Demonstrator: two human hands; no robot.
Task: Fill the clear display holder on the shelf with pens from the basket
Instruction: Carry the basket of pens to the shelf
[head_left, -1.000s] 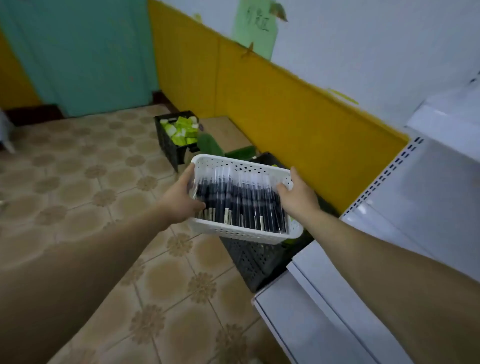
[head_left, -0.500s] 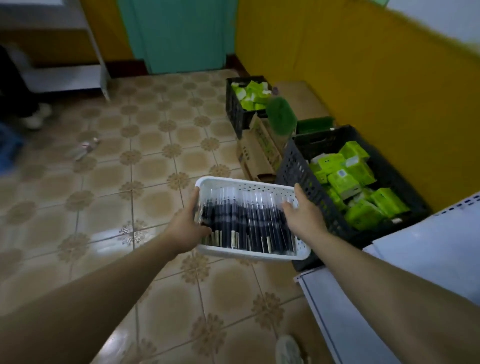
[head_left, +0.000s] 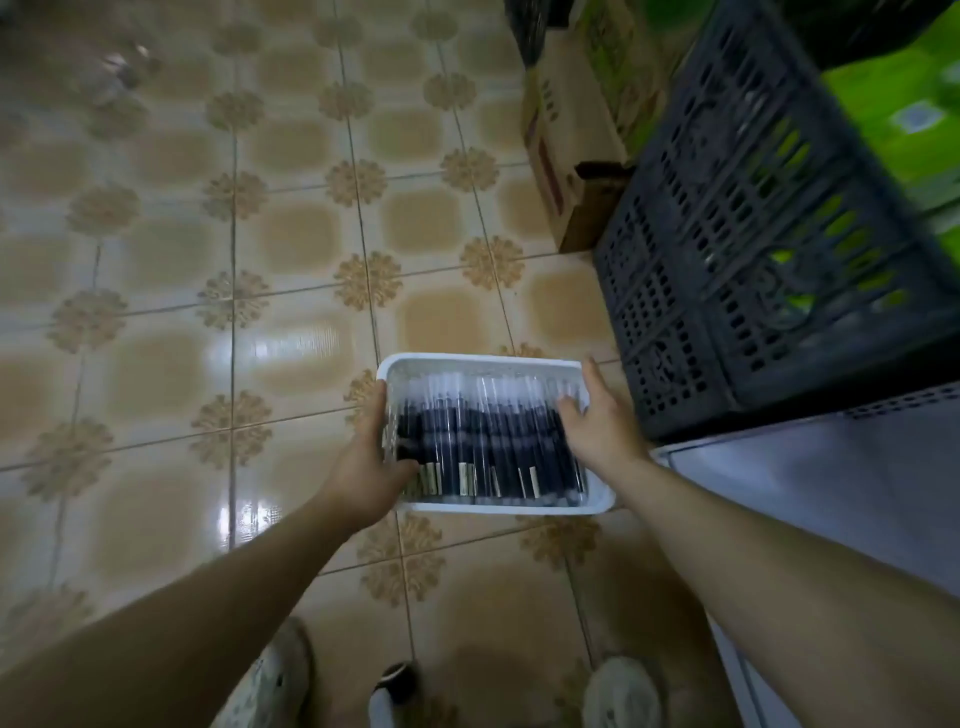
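Your left hand (head_left: 370, 470) and right hand (head_left: 597, 423) grip the white perforated plastic basket (head_left: 488, 366) by its ends. Dark clear-capped pens (head_left: 483, 441) fill it.

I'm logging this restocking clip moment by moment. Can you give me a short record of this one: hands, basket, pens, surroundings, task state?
left hand: grips the basket's left side, thumb inside the rim
right hand: holds the right side, thumb over the pens
basket: white, held over the tiled floor
pens: dark, lying side by side in the basket
nearby: dark crate with green packs, cardboard box, white shelf
display holder: not in view
task state: no pen in either hand
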